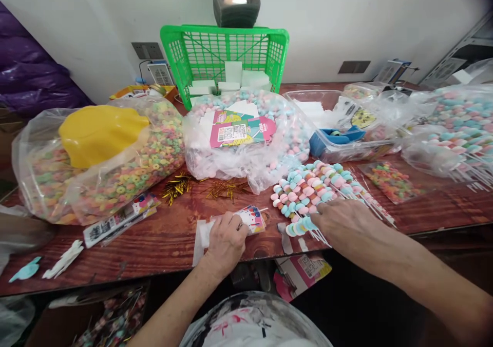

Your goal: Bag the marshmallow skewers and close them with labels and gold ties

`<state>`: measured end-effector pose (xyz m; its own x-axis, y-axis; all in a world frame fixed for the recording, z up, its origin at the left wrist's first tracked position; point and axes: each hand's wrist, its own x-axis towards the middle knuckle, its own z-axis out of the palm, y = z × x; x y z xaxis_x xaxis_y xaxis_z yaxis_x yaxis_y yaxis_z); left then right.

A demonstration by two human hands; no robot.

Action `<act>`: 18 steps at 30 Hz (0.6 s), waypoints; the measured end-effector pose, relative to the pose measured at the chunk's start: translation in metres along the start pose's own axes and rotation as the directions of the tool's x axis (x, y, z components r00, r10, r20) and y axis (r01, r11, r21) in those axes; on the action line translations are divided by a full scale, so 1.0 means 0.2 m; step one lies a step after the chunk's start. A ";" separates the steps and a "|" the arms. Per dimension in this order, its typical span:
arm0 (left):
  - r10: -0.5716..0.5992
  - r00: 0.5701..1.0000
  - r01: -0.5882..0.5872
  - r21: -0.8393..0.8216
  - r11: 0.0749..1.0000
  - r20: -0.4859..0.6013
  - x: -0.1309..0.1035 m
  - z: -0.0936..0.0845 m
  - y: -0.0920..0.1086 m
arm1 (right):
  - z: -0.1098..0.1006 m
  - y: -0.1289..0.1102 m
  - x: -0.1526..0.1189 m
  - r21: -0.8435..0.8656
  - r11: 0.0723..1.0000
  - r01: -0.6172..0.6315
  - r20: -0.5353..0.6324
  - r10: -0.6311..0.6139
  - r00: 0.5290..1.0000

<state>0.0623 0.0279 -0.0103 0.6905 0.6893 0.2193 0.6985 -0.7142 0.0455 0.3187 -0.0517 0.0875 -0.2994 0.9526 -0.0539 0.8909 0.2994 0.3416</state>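
My left hand (228,238) rests near the table's front edge, fingers curled onto a small stack of clear printed bags (252,219). A thin white stick pokes out at the right end of the stack. Over the pile of marshmallow skewers (302,190), pink, blue and white, my right hand (334,219) is closed at the stick side, its fingertips mostly hidden. It seems to grip a marshmallow skewer (300,226) at the pile's near edge, where several white sticks show.
Behind are a bag of ring candy (162,157) under a yellow bowl (102,134), a marshmallow bag (285,131) topped with printed cards (241,130), and a green basket (227,44). To the right lie a clear tub (346,154), a candy packet (395,180) and more bagged skewers (458,144).
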 end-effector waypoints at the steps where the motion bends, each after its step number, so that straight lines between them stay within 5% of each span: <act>1: -0.011 0.999 0.011 -0.020 1.000 0.037 -0.01 0.00 0.00 | 0.03 -0.02 0.01 -0.009 0.999 0.031 -0.028 -0.031 0.999; 8: -0.023 0.988 0.041 -0.118 0.992 0.155 -0.05 -0.02 -0.01 | 0.02 -0.05 0.02 -0.042 0.992 0.115 -0.106 -0.119 0.987; 15: -0.071 0.997 0.067 -0.141 0.988 -0.025 0.01 0.02 -0.04 | -0.04 -0.07 0.04 -0.111 0.967 0.228 -0.116 -0.240 0.964; 18: -0.034 0.999 0.032 -0.131 0.991 -0.017 -0.02 0.04 -0.05 | -0.04 -0.08 0.04 -0.122 0.962 0.243 -0.109 -0.257 0.960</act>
<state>0.0539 0.0326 -0.0197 0.6628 0.7113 0.2340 0.6896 -0.7016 0.1793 0.2995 -0.0494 0.0891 -0.5533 0.8322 -0.0374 0.7429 0.5132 0.4297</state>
